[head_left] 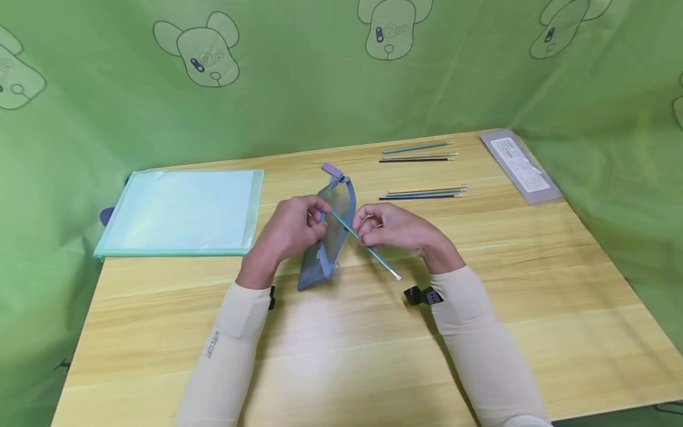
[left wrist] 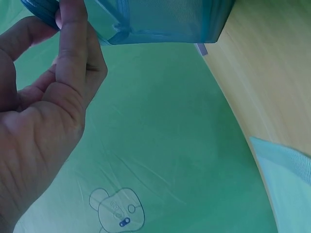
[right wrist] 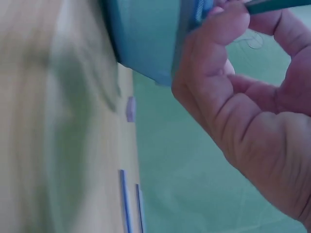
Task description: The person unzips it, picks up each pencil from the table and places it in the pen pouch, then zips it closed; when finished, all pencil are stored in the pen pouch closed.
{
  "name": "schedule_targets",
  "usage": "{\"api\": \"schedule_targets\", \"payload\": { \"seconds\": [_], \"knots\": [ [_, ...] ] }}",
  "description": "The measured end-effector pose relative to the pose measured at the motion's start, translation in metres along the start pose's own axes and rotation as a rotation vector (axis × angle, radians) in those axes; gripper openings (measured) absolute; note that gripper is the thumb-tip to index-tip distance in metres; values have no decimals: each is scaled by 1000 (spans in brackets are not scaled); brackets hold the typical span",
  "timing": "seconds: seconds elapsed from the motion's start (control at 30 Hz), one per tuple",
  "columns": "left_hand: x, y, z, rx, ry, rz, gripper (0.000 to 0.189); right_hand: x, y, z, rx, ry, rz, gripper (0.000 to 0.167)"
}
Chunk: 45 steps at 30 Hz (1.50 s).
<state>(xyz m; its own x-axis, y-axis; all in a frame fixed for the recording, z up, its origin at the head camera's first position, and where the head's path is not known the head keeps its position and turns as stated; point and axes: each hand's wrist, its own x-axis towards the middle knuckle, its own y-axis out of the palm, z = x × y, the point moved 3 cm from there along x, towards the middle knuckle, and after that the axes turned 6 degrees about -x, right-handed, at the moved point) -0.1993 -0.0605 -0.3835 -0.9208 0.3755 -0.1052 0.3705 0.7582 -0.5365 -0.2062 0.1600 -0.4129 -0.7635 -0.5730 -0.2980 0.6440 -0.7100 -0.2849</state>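
A blue mesh zipper pouch [head_left: 315, 265] is held up over the middle of the table, its zipped mouth spread apart. My left hand [head_left: 293, 228] pinches the near-left edge of that mouth; in the left wrist view the fingers [left wrist: 73, 53] grip the pouch's rim. Between thumb and fingers, my right hand [head_left: 392, 227] pinches a teal pencil [head_left: 380, 258]. The pencil slants, its eraser end low and toward me, its other end at the pouch mouth beside the left fingertips. Whether that tip is inside cannot be made out.
Two groups of pencils [head_left: 424, 193] lie right of the pouch, the farther pencils [head_left: 418, 158] near the back edge. A purple eraser-like block [head_left: 332, 170] sits behind the pouch. A light-blue document folder [head_left: 181, 210] lies left, a labelled purple packet [head_left: 520, 166] at the right edge. Green curtain [head_left: 299, 89] surrounds the table.
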Motion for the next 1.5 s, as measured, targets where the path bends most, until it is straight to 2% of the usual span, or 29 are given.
{"api": "schedule_targets", "payload": {
  "seconds": [0.17, 0.4, 0.63, 0.77, 0.9, 1.0, 1.17, 1.33, 1.5],
  "knots": [
    [-1, 9, -3, -8, 16, 56, 30, 10, 6, -5, 36, 43, -91, 24],
    [-2, 17, -4, -83, 3, 104, 28, 19, 9, -8, 131, 105, -230, 23],
    [-1, 16, 0, -113, -6, 78, 30, 27, 20, -7, 322, 89, -299, 12],
    [0, 16, 1, -151, -28, 70, 29, 29, 27, -4, 404, 67, -298, 11],
    [1, 13, 2, -190, -50, 31, 29, 27, 30, 1, 451, 45, -286, 10],
    [1, 8, 3, -216, -59, -8, 30, 25, 30, 4, 382, 24, -276, 13],
    [1, 0, 4, -216, -64, -46, 33, 22, 27, 7, 158, -8, -258, 19],
    [0, -4, 5, -172, -59, -41, 34, 20, 18, 2, -28, -17, -253, 16],
    [0, -5, 3, -166, -59, -33, 32, 15, 1, -8, -201, -9, -268, 20]
  ]
}}
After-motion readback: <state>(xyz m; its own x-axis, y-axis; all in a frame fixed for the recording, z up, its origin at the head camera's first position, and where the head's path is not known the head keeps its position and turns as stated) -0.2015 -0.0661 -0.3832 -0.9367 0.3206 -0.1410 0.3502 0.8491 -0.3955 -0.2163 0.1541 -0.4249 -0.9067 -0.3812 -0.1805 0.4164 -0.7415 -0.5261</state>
